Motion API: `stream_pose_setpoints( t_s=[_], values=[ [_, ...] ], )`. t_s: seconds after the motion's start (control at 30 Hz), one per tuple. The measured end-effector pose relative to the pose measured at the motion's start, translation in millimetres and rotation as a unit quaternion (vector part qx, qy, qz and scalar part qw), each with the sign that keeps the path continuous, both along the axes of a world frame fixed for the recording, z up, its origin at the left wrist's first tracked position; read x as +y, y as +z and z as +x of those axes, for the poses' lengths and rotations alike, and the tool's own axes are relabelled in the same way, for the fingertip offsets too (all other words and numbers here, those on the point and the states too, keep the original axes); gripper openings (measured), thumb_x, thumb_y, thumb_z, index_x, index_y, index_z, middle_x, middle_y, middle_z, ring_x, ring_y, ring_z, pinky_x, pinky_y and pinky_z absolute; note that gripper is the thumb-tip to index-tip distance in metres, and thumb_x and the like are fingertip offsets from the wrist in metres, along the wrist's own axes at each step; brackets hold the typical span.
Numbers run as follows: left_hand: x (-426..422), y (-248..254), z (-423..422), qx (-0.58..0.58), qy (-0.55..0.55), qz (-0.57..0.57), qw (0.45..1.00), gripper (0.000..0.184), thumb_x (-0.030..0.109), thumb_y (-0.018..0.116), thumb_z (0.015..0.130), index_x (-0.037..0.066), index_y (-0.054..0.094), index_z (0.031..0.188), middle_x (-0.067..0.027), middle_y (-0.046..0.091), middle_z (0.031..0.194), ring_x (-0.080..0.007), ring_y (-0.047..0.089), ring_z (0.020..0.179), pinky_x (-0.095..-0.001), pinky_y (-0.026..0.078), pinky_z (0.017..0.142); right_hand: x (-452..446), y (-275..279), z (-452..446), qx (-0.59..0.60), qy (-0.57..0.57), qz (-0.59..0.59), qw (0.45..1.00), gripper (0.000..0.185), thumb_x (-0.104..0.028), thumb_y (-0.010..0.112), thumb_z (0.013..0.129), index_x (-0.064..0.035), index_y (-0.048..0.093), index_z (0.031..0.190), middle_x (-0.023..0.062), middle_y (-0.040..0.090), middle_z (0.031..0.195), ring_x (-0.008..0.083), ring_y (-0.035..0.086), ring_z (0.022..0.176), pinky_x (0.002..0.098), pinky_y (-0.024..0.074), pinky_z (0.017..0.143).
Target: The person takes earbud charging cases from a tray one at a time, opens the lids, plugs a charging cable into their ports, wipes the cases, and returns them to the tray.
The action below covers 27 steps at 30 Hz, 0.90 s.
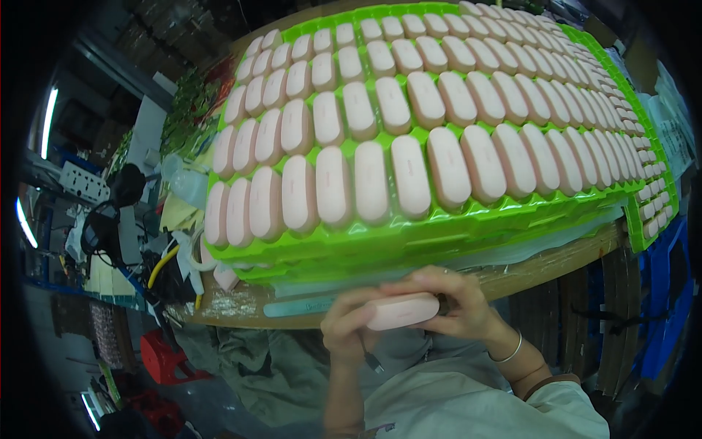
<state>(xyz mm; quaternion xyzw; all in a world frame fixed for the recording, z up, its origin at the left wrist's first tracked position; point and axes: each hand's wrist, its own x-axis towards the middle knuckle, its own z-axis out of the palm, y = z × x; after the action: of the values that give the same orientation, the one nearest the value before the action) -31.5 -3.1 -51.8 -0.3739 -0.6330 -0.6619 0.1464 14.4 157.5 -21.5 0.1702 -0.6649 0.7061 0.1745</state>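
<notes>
Between my two hands, just in front of the table edge, is a pale pink pill-shaped case [403, 312]. Fingers of my left hand [345, 323] grip its left end. My right hand [468, 309] is closed around the right end, with the thumb below and the fingers above. A short dark cable with a USB plug [374, 363] hangs below my left hand; where its upper end goes is hidden. Behind my hands, many matching pink cases [371, 181] stand in rows in a bright green tray [336, 245].
A wooden table [578, 252] carries the stacked trays. A teal strip [296, 306] lies at its front edge. Left are a yellow cable [162, 265], a clear plastic cup [186, 181] and a power strip [84, 181]. A red stool [164, 358] stands on the floor.
</notes>
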Motion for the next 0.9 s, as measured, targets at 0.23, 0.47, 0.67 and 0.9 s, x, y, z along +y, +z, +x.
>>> stream_pose_setpoints(
  t_s=[0.23, 0.47, 0.67, 0.9],
  values=[
    [5, 5, 4, 0.100, 0.051, -0.157, 0.981, 0.033, 0.020, 0.068, 0.072, 0.003, 0.056, 0.098, -0.0138, 0.057, 0.089, -0.0155, 0.054, 0.060, -0.0239, 0.046, 0.053, 26, 44, 7, 0.073, -0.005, 0.332, 0.940, 0.040, -0.004, 0.055, 0.074, -0.0144, 0.053, 0.112, 0.0091, 0.056, 0.098, 0.0221, 0.056, 0.078, 0.0296, 0.0465, 0.068],
    [1, 1, 4, 0.028, 0.011, -0.152, 0.988, 0.061, 0.023, 0.057, 0.081, 0.004, 0.021, 0.127, -0.0165, 0.056, 0.089, -0.0020, 0.031, 0.041, -0.0152, 0.022, 0.038, 109, 157, -43, 0.062, -0.244, 0.415, 0.874, 0.028, -0.003, 0.060, 0.067, -0.0048, 0.057, 0.095, 0.0085, 0.060, 0.079, 0.0181, 0.059, 0.072, 0.0272, 0.0465, 0.063],
    [9, 9, 6, 0.038, 0.072, -0.146, 0.986, 0.045, 0.014, 0.059, 0.078, -0.002, 0.038, 0.115, -0.0087, 0.059, 0.068, -0.0036, 0.037, 0.039, -0.0166, 0.029, 0.037, 212, 158, -216, -0.025, -0.466, 0.537, 0.702, 0.024, -0.020, 0.061, 0.069, 0.0009, 0.050, 0.076, 0.0182, 0.058, 0.068, 0.0310, 0.058, 0.064, 0.0368, 0.0450, 0.059],
    [10, 19, 3, 0.065, 0.121, -0.088, 0.987, 0.031, 0.007, 0.059, 0.077, 0.000, 0.053, 0.107, -0.0039, 0.048, 0.056, -0.0089, 0.034, 0.041, -0.0213, 0.032, 0.039, 237, 116, -282, -0.096, -0.509, 0.609, 0.600, 0.024, -0.022, 0.057, 0.075, -0.0006, 0.056, 0.085, 0.0200, 0.060, 0.082, 0.0327, 0.059, 0.078, 0.0421, 0.0482, 0.067]
  ],
)
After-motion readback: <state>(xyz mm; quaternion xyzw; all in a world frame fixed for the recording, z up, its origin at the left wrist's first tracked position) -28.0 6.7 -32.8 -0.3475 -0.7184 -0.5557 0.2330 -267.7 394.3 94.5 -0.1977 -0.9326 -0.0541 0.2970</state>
